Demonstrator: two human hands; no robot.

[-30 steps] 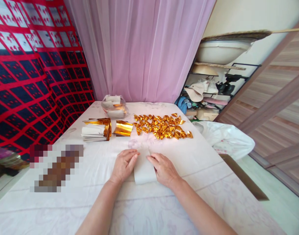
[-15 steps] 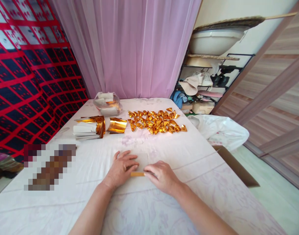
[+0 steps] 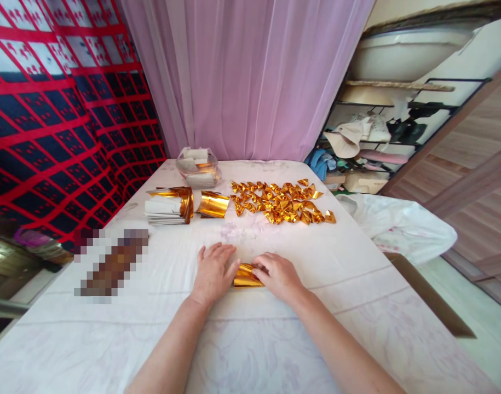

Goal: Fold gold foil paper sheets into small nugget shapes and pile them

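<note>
A sheet of gold foil paper (image 3: 247,277) lies on the cloth-covered table between my hands, its shiny side up and its near edge folded or curled. My right hand (image 3: 280,276) pinches the sheet's right end between thumb and fingers. At the other end, my left hand (image 3: 214,272) rests with fingers stretched out and its thumb against the sheet's left edge. Farther back lie many small folded gold foil pieces (image 3: 291,210). To their left are a few flat foil sheets (image 3: 213,204) and a thicker stack of foil paper (image 3: 165,210) with white backs.
Behind the stack stands a clear plastic bag (image 3: 197,169) of more paper. A blurred-out patch (image 3: 114,265) covers something at the table's left. Beyond the right edge are a white plastic bag (image 3: 414,224), a cardboard piece (image 3: 433,298) and a shelf rack holding a basin (image 3: 410,54).
The sheet showed a narrow folded strip at its near edge and a pale surface; now more of its gold side shows. My right hand has shifted its grip. The camera view has turned left.
</note>
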